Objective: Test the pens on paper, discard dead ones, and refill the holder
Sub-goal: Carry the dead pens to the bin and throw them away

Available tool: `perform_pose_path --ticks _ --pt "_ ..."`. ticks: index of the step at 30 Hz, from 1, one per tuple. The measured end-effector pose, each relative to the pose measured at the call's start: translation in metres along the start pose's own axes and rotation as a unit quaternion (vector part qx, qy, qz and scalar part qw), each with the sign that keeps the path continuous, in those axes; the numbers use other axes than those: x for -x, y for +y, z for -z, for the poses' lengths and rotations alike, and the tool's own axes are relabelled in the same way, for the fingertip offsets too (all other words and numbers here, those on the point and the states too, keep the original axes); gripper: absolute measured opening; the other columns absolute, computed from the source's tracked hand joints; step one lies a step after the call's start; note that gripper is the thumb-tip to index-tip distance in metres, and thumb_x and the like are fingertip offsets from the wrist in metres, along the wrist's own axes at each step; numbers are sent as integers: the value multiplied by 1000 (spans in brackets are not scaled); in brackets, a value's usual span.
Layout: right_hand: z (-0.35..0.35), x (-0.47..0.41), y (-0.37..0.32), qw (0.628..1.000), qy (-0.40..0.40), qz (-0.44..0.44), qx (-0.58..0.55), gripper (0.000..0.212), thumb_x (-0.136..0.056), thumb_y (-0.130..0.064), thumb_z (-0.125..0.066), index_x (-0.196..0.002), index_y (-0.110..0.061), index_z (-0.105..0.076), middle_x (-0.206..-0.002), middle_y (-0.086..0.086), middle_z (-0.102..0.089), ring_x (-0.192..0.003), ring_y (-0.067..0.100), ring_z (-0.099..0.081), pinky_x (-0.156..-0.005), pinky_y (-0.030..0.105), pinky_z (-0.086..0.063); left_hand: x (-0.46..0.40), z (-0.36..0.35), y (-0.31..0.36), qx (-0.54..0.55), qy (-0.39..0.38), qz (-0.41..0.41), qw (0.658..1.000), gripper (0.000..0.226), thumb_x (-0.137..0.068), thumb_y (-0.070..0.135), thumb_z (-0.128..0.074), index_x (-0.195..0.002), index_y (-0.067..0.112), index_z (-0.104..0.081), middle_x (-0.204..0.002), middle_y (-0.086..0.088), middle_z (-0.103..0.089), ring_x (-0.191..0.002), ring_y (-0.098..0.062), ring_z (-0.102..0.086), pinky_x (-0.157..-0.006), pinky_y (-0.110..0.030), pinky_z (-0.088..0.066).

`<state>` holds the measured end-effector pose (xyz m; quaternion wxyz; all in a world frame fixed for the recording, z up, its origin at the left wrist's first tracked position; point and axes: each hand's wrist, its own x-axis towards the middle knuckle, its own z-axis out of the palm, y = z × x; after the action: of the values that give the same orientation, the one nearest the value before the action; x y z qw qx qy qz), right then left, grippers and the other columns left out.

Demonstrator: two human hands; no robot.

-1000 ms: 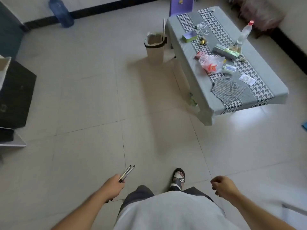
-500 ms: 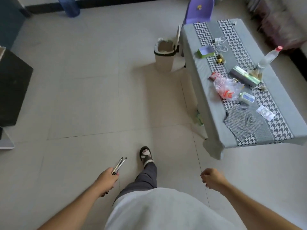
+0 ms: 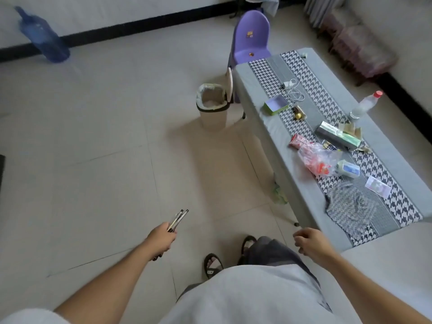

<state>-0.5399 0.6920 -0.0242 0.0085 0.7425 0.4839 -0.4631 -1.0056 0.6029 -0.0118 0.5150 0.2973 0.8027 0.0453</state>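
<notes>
My left hand (image 3: 161,239) grips a small bundle of pens (image 3: 178,219), their tips pointing up and to the right over the tiled floor. My right hand (image 3: 308,240) hangs near the low table's near corner with its fingers loosely curled and nothing in it. A beige waste bin (image 3: 211,106) with a liner and a raised lid stands on the floor ahead, beside the table's far end. No pen holder or test paper can be made out in this view.
A long low table (image 3: 261,127) with a grey houndstooth cloth runs along the right, carrying a green box (image 3: 276,105), plastic bag (image 3: 318,157), bottle (image 3: 365,105) and cloth. A purple chair (image 3: 251,40) stands behind it. A blue water jug (image 3: 43,37) sits far left.
I have walked forward: the bin and table are closer and the view has swung right. My left hand keeps hold of the pens; the right hand stays loosely curled.
</notes>
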Motion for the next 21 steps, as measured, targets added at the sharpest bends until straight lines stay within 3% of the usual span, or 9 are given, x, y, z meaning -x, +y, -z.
perform_pose_path --ticks 8,12,17,21 --pt "23 -114 -78 999 -36 -26 23 17 -92 -7 -62 -82 -15 -73 -75 8 -74 -54 18 -66 -50 27 -53 -78 39 113 23 -6 -4 1000 24 -77 15 -47 -97 18 -59 -73 -7 -58 -60 -22 -49 -61 -35 -37" --pt "52 -172 -132 997 -55 -29 42 13 -91 -3 -61 -87 -4 -74 -69 9 -72 -49 16 -62 -49 28 -53 -106 67 167 13 9 22 1000 26 -74 20 -46 -97 20 -59 -71 -8 -59 -59 -22 -51 -57 -32 -39" --pt "94 -248 -230 992 -73 15 98 15 -89 -6 -61 -88 -7 -76 -78 11 -77 -67 26 -73 -63 35 -60 -140 99 234 23 43 13 999 16 -84 20 -47 -96 23 -58 -73 -7 -60 -58 -22 -52 -50 -28 -38" --pt "106 -302 -304 994 -64 58 71 16 -96 -8 -59 -99 -9 -74 -80 10 -74 -62 20 -69 -63 30 -58 -176 123 274 34 51 10 998 12 -87 19 -49 -96 19 -58 -75 -7 -59 -58 -22 -51 -50 -28 -38"
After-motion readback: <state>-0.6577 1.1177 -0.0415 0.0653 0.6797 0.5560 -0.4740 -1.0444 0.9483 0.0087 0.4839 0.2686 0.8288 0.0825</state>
